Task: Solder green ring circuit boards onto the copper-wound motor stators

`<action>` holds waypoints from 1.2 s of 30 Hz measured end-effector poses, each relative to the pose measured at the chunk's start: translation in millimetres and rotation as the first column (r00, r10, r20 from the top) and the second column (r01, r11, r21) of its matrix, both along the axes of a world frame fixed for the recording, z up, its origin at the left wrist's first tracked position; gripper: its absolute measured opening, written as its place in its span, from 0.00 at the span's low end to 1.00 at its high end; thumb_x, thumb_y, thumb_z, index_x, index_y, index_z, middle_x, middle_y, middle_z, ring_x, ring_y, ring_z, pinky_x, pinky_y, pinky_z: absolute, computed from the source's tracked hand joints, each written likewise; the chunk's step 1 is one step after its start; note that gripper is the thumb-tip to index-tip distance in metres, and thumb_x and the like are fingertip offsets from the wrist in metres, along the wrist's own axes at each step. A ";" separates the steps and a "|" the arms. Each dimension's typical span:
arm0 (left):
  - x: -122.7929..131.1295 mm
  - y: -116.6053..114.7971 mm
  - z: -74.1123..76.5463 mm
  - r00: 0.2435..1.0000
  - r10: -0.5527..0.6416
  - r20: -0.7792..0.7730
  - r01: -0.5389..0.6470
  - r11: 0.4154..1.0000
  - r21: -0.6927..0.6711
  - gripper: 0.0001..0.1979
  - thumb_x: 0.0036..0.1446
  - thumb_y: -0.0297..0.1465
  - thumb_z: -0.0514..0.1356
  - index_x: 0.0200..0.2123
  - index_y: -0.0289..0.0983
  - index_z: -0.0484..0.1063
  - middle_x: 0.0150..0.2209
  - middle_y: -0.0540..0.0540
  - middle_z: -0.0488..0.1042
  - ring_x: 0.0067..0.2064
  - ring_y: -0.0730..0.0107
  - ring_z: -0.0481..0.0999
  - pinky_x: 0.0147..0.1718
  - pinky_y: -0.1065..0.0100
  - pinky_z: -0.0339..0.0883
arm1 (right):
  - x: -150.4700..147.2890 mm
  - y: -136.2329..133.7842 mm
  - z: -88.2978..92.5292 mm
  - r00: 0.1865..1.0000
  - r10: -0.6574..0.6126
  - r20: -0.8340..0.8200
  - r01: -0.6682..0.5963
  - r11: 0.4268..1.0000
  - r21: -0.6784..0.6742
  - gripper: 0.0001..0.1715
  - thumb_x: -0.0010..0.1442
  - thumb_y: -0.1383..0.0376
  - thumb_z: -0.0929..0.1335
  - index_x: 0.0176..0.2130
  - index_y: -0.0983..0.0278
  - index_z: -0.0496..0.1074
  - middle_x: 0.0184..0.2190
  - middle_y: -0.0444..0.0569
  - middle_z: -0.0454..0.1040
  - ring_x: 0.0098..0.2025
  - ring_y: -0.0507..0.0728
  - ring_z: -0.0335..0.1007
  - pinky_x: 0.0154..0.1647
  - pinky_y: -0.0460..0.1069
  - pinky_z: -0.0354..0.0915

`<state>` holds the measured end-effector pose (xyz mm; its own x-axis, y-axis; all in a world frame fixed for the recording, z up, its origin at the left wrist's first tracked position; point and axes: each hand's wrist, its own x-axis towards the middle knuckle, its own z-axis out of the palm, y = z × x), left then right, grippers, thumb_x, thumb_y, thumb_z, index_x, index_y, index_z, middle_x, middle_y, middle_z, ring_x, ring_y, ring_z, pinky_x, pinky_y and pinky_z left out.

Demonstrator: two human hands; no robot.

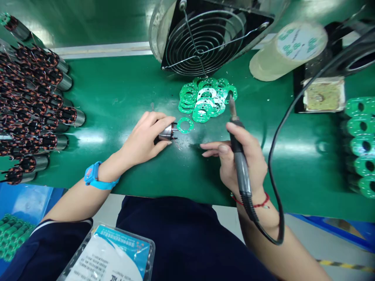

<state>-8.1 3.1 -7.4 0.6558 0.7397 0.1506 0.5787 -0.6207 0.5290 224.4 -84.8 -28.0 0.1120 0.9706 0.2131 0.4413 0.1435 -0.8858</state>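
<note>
My left hand (148,134) is closed round a metal motor stator (166,133) lying on its side on the green table, its wire ends pointing right. Just beyond those wires, a green ring-shaped circuit board (185,125) lies flat. In my right hand (246,156) is a soldering iron (240,164), gripped between thumb and fingers, with some fingers stretched out to the left. The iron's tip points up and away, over the right side of a pile of ring boards (203,111). Whether the tip touches a board I cannot tell.
A fan with a wire guard (202,47) stands behind the pile. Several stators (72,116) crowd the left side. At the back right are a tape-wrapped cylinder (288,50) and a sponge tray (324,95). Board-topped parts (363,146) line the right edge. The iron's cable (271,160) loops over my right forearm.
</note>
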 end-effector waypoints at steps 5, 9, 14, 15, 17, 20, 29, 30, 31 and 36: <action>-0.5 -5.1 5.8 0.991 0.078 0.106 -0.073 0.996 -0.050 0.23 0.55 0.33 0.64 0.53 0.37 0.65 0.48 0.41 0.72 0.50 0.58 0.70 0.50 0.54 0.66 | -7.2 4.7 17.5 0.980 0.048 0.194 -0.038 0.998 -0.059 0.16 0.62 0.65 0.67 0.50 0.55 0.67 0.38 0.45 0.80 0.34 0.56 0.79 0.35 0.51 0.75; -2.0 -13.3 12.9 0.964 0.096 0.247 -0.053 0.983 -0.174 0.24 0.53 0.38 0.66 0.52 0.39 0.65 0.46 0.44 0.72 0.47 0.61 0.71 0.47 0.57 0.68 | -26.0 6.6 20.7 0.993 -0.024 0.114 0.032 0.997 -0.076 0.19 0.59 0.63 0.70 0.50 0.56 0.66 0.33 0.43 0.78 0.32 0.54 0.78 0.33 0.49 0.74; -4.8 -21.7 17.7 0.903 0.055 0.426 0.098 0.939 -0.329 0.25 0.51 0.38 0.68 0.50 0.40 0.65 0.46 0.43 0.71 0.47 0.63 0.73 0.46 0.60 0.70 | -46.5 6.0 22.8 0.974 -0.122 -0.193 0.138 0.988 0.070 0.19 0.61 0.68 0.68 0.50 0.53 0.63 0.37 0.44 0.79 0.40 0.54 0.79 0.44 0.52 0.75; -5.5 -22.6 18.2 0.893 0.061 0.445 0.114 0.927 -0.357 0.25 0.51 0.38 0.68 0.51 0.41 0.65 0.47 0.43 0.71 0.47 0.62 0.73 0.46 0.59 0.70 | -48.6 5.4 23.4 0.965 -0.118 -0.236 0.144 0.985 0.096 0.19 0.61 0.68 0.68 0.50 0.53 0.62 0.37 0.44 0.80 0.41 0.54 0.79 0.45 0.52 0.75; -6.8 -23.6 19.2 0.876 0.078 0.475 0.141 0.902 -0.409 0.25 0.52 0.38 0.68 0.51 0.41 0.65 0.48 0.43 0.70 0.48 0.62 0.73 0.46 0.60 0.71 | -50.8 4.2 24.2 0.952 -0.110 -0.287 0.152 0.980 0.129 0.19 0.61 0.68 0.68 0.50 0.54 0.62 0.36 0.43 0.80 0.40 0.55 0.80 0.43 0.53 0.76; -8.3 -24.4 20.1 0.863 0.096 0.496 0.173 0.866 -0.469 0.26 0.52 0.38 0.68 0.52 0.41 0.65 0.50 0.42 0.70 0.49 0.62 0.74 0.47 0.60 0.72 | -51.2 2.8 23.9 0.943 -0.109 -0.315 0.157 0.978 0.134 0.18 0.61 0.65 0.69 0.50 0.54 0.62 0.34 0.43 0.81 0.40 0.56 0.80 0.38 0.52 0.76; -4.7 -19.8 8.4 0.947 0.037 0.320 0.110 0.896 -0.429 0.26 0.55 0.34 0.65 0.55 0.41 0.61 0.52 0.41 0.70 0.53 0.58 0.72 0.51 0.54 0.69 | -51.0 7.5 12.5 0.912 -0.130 -0.390 0.143 0.990 0.005 0.17 0.64 0.62 0.67 0.51 0.55 0.60 0.35 0.44 0.80 0.43 0.57 0.79 0.44 0.56 0.74; -3.6 -17.8 6.1 0.966 0.005 0.257 0.092 0.927 -0.364 0.24 0.56 0.34 0.64 0.54 0.40 0.63 0.51 0.41 0.71 0.53 0.57 0.71 0.52 0.53 0.67 | -50.9 10.7 10.6 0.906 -0.118 -0.405 0.124 0.992 -0.012 0.17 0.64 0.62 0.67 0.51 0.55 0.60 0.34 0.44 0.80 0.42 0.57 0.79 0.42 0.55 0.75; -2.6 -15.8 4.3 0.981 -0.024 0.193 0.082 0.951 -0.299 0.22 0.56 0.34 0.64 0.53 0.39 0.64 0.51 0.41 0.72 0.54 0.55 0.70 0.53 0.52 0.65 | -50.9 14.4 9.3 0.904 -0.099 -0.415 0.100 0.995 -0.019 0.16 0.65 0.62 0.66 0.51 0.55 0.61 0.33 0.43 0.79 0.40 0.56 0.79 0.39 0.53 0.74; 0.3 -10.2 2.7 0.998 -0.064 0.024 0.067 0.979 -0.191 0.20 0.57 0.36 0.63 0.51 0.36 0.66 0.48 0.41 0.74 0.52 0.54 0.69 0.51 0.52 0.59 | -52.6 25.6 12.1 0.954 0.133 -0.269 -0.119 0.991 0.069 0.17 0.65 0.60 0.65 0.53 0.55 0.61 0.28 0.40 0.74 0.28 0.53 0.73 0.29 0.49 0.71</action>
<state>-7.7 -7.0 -4.7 0.7021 0.7117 0.0223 0.5298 -0.5431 0.6514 171.8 -59.3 -15.9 0.0501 0.9692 0.2412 0.1602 0.2305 -0.9598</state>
